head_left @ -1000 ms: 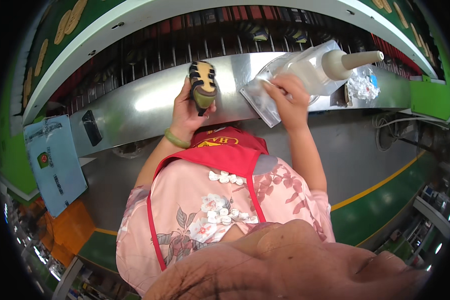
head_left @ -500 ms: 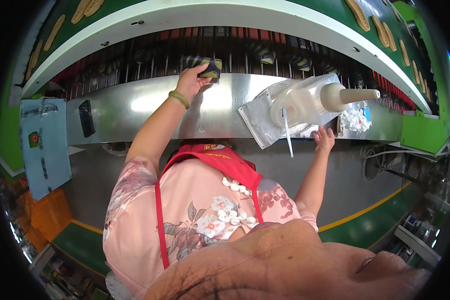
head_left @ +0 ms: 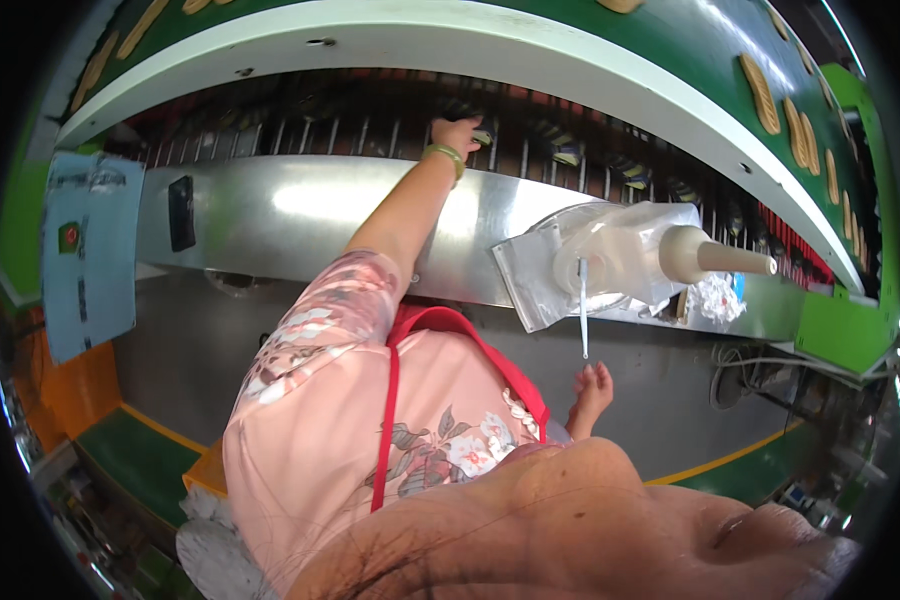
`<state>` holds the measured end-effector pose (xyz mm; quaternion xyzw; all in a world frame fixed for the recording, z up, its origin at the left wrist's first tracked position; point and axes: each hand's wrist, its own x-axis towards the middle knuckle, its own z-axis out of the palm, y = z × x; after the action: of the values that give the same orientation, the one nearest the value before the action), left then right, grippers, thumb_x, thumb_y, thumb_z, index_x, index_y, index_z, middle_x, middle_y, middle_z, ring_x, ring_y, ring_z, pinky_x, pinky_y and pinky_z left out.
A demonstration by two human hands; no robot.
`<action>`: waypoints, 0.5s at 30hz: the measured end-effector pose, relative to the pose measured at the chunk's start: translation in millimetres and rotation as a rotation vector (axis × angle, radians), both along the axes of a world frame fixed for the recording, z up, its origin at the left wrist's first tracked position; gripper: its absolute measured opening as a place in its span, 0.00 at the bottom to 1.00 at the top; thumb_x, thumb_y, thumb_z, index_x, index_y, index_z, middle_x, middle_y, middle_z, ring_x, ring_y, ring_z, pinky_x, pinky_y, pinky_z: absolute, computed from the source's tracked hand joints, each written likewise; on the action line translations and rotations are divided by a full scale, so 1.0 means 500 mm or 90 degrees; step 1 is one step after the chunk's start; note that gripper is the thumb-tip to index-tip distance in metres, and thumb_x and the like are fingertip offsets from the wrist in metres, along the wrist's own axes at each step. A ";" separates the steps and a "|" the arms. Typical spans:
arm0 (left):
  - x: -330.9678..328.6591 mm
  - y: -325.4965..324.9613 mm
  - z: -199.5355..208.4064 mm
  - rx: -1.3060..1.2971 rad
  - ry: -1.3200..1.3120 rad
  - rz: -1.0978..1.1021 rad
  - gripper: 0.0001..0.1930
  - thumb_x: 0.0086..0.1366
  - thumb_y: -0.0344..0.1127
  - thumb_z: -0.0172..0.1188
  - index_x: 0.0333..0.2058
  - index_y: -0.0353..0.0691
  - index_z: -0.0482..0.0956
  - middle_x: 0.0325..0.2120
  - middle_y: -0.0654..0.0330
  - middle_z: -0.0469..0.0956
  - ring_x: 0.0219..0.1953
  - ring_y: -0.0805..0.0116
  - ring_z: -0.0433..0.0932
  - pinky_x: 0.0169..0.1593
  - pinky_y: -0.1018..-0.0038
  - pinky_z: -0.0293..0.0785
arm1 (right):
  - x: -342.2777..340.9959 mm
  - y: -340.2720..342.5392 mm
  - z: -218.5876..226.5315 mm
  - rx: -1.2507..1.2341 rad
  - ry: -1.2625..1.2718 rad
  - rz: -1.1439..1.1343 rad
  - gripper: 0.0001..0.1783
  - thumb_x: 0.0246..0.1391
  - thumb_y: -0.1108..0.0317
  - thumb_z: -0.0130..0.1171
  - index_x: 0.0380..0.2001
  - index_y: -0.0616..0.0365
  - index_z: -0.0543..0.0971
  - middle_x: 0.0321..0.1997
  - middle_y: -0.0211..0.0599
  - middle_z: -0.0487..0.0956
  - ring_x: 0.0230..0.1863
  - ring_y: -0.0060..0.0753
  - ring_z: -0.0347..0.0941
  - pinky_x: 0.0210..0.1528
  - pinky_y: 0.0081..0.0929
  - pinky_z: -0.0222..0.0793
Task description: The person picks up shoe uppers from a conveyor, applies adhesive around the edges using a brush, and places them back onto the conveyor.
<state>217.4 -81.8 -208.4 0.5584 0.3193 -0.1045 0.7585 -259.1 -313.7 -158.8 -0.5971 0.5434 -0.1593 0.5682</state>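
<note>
My left hand (head_left: 456,134), with a green bangle at its wrist, reaches over the metal ledge onto the rods of a conveyor. Its fingers are closed around a dark shoe upper (head_left: 483,133) with yellow-green patches, mostly covered by the hand. Similar dark and yellow-green shoe uppers (head_left: 560,146) lie on the rods to its right. Low beside my body hangs my right hand (head_left: 591,392), holding nothing, its fingers loosely bent and apart. Above it, a thin white stick (head_left: 583,310) juts past the ledge by a large translucent bottle (head_left: 620,250) with a beige cone nozzle.
Tan shoe soles (head_left: 760,95) rest on a green belt (head_left: 660,45) behind a pale curved rail (head_left: 420,35). The metal ledge (head_left: 300,205) bears a black flat object (head_left: 181,213), a clear plastic bag (head_left: 530,275) and crumpled white material (head_left: 716,297). A blue board (head_left: 90,260) stands left.
My left hand has moved right and farther in over the rods with the shoe upper. My right hand has dropped from beside the bottle toward my body. The soles have shifted along the belt.
</note>
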 end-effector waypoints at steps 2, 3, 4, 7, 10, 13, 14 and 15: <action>-0.016 -0.014 0.027 0.118 0.006 -0.096 0.25 0.51 0.34 0.67 0.44 0.29 0.66 0.34 0.48 0.76 0.29 0.60 0.79 0.27 0.67 0.80 | -0.016 0.014 0.006 0.012 0.012 -0.010 0.21 0.47 0.73 0.62 0.47 0.62 0.72 0.33 0.32 0.77 0.27 0.24 0.74 0.24 0.17 0.67; -0.027 -0.004 0.040 0.236 0.012 -0.186 0.26 0.53 0.38 0.66 0.44 0.28 0.66 0.32 0.47 0.77 0.26 0.61 0.79 0.26 0.69 0.80 | -0.017 0.018 0.013 0.001 0.015 -0.002 0.19 0.48 0.73 0.61 0.45 0.61 0.73 0.33 0.32 0.77 0.27 0.24 0.74 0.24 0.16 0.66; -0.024 0.006 0.039 0.214 0.045 -0.207 0.28 0.54 0.45 0.65 0.44 0.28 0.66 0.30 0.48 0.77 0.21 0.63 0.79 0.22 0.72 0.78 | -0.015 0.021 0.019 -0.010 0.016 0.004 0.18 0.48 0.73 0.60 0.44 0.60 0.73 0.33 0.31 0.76 0.27 0.23 0.74 0.24 0.16 0.65; -0.010 0.055 0.033 0.228 0.077 -0.267 0.29 0.52 0.46 0.66 0.45 0.31 0.68 0.32 0.48 0.78 0.28 0.57 0.80 0.29 0.67 0.79 | 0.023 0.010 0.034 -0.051 -0.007 0.026 0.18 0.48 0.73 0.61 0.45 0.62 0.74 0.33 0.32 0.77 0.26 0.22 0.74 0.22 0.15 0.65; -0.009 0.131 0.057 0.519 -0.082 -0.372 0.25 0.51 0.46 0.66 0.40 0.30 0.72 0.33 0.49 0.77 0.30 0.57 0.79 0.32 0.65 0.79 | 0.073 0.008 0.063 -0.093 -0.032 0.055 0.17 0.49 0.72 0.61 0.44 0.62 0.75 0.34 0.32 0.78 0.27 0.21 0.74 0.24 0.14 0.65; 0.016 0.211 0.094 0.880 -0.409 -0.395 0.27 0.48 0.46 0.66 0.43 0.35 0.73 0.38 0.50 0.77 0.40 0.55 0.77 0.43 0.61 0.74 | 0.096 0.014 0.088 -0.153 -0.057 0.076 0.16 0.50 0.71 0.61 0.43 0.61 0.76 0.35 0.31 0.78 0.29 0.18 0.73 0.26 0.12 0.65; 0.037 0.238 0.103 0.950 -0.504 -0.348 0.23 0.50 0.42 0.61 0.44 0.38 0.74 0.42 0.47 0.75 0.47 0.50 0.73 0.50 0.57 0.69 | 0.102 0.022 0.100 -0.180 -0.053 0.095 0.15 0.50 0.70 0.61 0.42 0.62 0.76 0.36 0.30 0.77 0.32 0.20 0.73 0.30 0.15 0.67; 0.067 0.274 0.103 1.045 -0.548 -0.346 0.21 0.51 0.39 0.59 0.44 0.38 0.74 0.42 0.47 0.75 0.47 0.50 0.73 0.50 0.58 0.69 | 0.116 0.026 0.105 -0.178 -0.057 0.096 0.15 0.50 0.70 0.61 0.42 0.62 0.76 0.36 0.30 0.77 0.32 0.20 0.73 0.30 0.15 0.67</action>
<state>250.9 55.1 -156.7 0.9600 -0.1523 0.1929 0.1343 -201.1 -300.8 -106.1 -0.7018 0.4437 -0.2164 0.5136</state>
